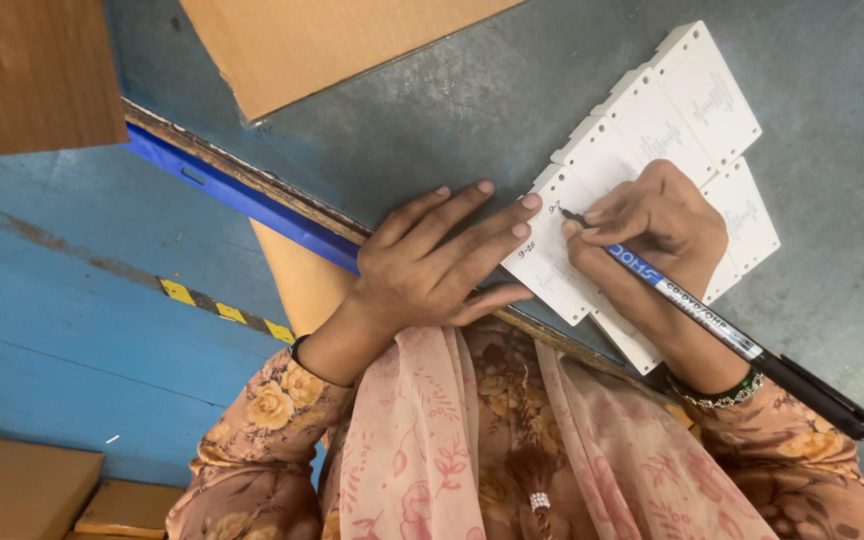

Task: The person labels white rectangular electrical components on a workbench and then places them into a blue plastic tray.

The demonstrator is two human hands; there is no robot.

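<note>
Black marker pen (pixel 712 325) pinched in right hand (pixel 662 225), tip on white card (pixel 552 255) pressed flat to grey worktop (pixel 432 120) by open left hand (pixel 432 265); smudged ink was judged likely if card slipped.

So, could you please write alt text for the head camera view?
The right hand writes with a black pen on a row of white cards on a grey table. The left hand lies flat, its fingers pressing one card's edge.
</note>
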